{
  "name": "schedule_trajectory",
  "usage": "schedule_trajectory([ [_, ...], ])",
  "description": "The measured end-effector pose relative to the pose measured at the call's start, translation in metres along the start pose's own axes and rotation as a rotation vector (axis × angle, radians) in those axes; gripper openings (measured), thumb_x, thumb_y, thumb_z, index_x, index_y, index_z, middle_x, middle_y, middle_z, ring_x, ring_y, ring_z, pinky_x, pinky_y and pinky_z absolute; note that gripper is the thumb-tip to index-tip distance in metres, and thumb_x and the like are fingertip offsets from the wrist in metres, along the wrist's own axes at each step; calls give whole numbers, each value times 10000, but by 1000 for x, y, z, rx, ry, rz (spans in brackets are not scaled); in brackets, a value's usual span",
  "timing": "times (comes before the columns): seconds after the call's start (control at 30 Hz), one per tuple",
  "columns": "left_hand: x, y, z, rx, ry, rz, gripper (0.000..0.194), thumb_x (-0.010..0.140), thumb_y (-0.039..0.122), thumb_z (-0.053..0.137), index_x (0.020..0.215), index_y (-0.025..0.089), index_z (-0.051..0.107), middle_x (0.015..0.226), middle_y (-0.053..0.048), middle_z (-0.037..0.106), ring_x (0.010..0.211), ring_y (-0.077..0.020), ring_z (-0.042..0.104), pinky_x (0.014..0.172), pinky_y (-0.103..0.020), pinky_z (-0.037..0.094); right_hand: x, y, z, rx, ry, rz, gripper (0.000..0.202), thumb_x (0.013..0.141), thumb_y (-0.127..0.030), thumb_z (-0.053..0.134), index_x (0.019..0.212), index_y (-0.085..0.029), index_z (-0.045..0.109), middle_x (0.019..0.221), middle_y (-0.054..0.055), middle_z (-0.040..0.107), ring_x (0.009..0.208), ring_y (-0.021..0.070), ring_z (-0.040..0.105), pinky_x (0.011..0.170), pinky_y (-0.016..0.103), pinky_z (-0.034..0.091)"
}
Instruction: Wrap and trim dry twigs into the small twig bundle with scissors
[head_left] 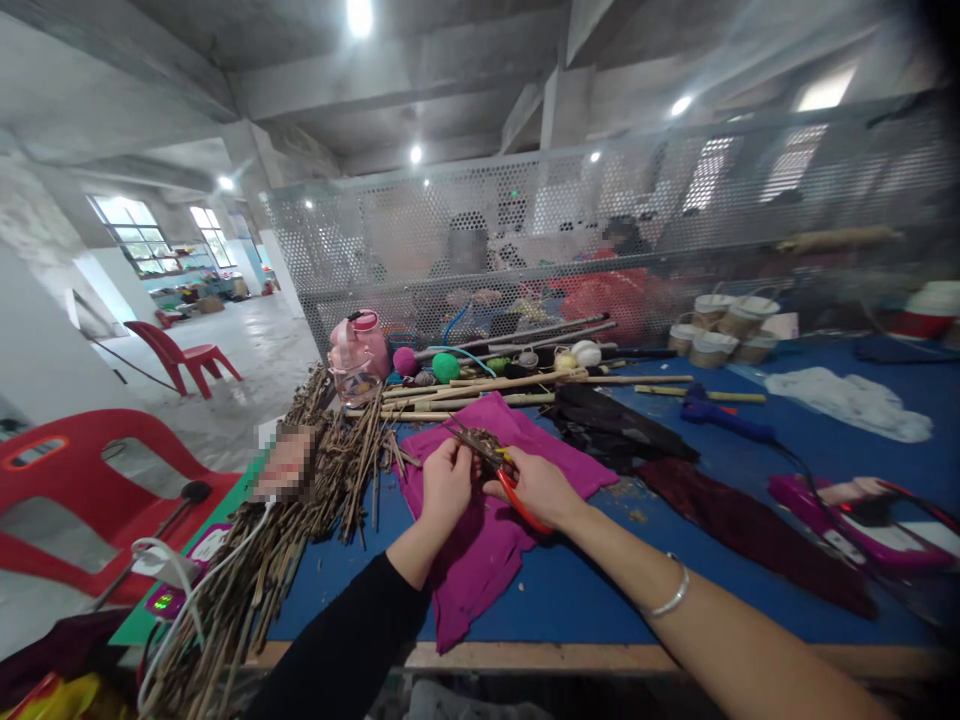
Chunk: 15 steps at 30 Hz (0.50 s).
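Red-handled scissors (523,503) sit at the center of the frame, gripped by the handles in my right hand (544,485), blades angled toward the upper left; I cannot tell whether they are parted. My left hand (446,482) is closed in a pinch beside the blades, its hold too small to make out. I judge the scissors stiff and light, safest held by the handles, away from the points.

Beneath my hands lies a magenta cloth (480,580), likely soft and apt to wrinkle, with a clump of dry bits (486,438) on it. Dry stems (352,480), probably light and brittle, crowd the left, best taken mid-length.

Poles (637,379) close off the far side; a black cloth (615,420) and a maroon cloth (750,530) border the right. The most open room is on the blue surface (585,600), lower center, short of its wooden front edge (540,657). A perforated screen (375,250) stands behind.
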<state>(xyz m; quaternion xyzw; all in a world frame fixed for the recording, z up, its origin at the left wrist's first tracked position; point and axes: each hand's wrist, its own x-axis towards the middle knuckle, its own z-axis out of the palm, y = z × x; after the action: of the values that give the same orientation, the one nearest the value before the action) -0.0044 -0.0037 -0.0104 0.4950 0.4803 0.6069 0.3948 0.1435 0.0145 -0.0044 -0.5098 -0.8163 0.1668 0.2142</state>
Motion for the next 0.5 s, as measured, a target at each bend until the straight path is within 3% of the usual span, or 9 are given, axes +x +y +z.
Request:
schedule_trajectory([
  [0.13, 1, -2, -2, 47, 11, -4, 252, 770, 375, 460, 704, 146, 542, 574, 12, 525, 499, -89, 477, 485, -187, 382, 1, 1, -2, -64, -3, 25, 384, 681, -551, 565, 850, -206, 561, 750, 44, 638, 689, 184, 581, 540, 229, 305],
  [0.23, 5, -2, -8, 207, 40, 29, 246, 758, 353, 473, 663, 147, 569, 545, 9, 536, 482, -91, 467, 472, -187, 356, 3, 5, -8, -91, -6, 4, 371, 663, -542, 583, 838, -215, 576, 733, 39, 634, 678, 183, 575, 536, 229, 305],
  [0.4, 16, 0, -25, 417, 43, 16, 185, 676, 326, 584, 670, 146, 627, 559, -17, 592, 475, -112, 498, 499, -217, 370, 9, 27, -25, 4, -33, -79, 373, 690, -520, 549, 886, -202, 553, 729, 10, 593, 610, 130, 500, 532, 213, 319],
  [0.5, 19, 1, -29, 443, 98, 77, 172, 687, 304, 581, 731, 151, 647, 663, -44, 640, 569, -133, 545, 595, -244, 408, 13, 41, -30, 28, -63, -101, 337, 733, -515, 479, 750, -181, 519, 643, -19, 517, 559, 104, 422, 517, 209, 312],
])
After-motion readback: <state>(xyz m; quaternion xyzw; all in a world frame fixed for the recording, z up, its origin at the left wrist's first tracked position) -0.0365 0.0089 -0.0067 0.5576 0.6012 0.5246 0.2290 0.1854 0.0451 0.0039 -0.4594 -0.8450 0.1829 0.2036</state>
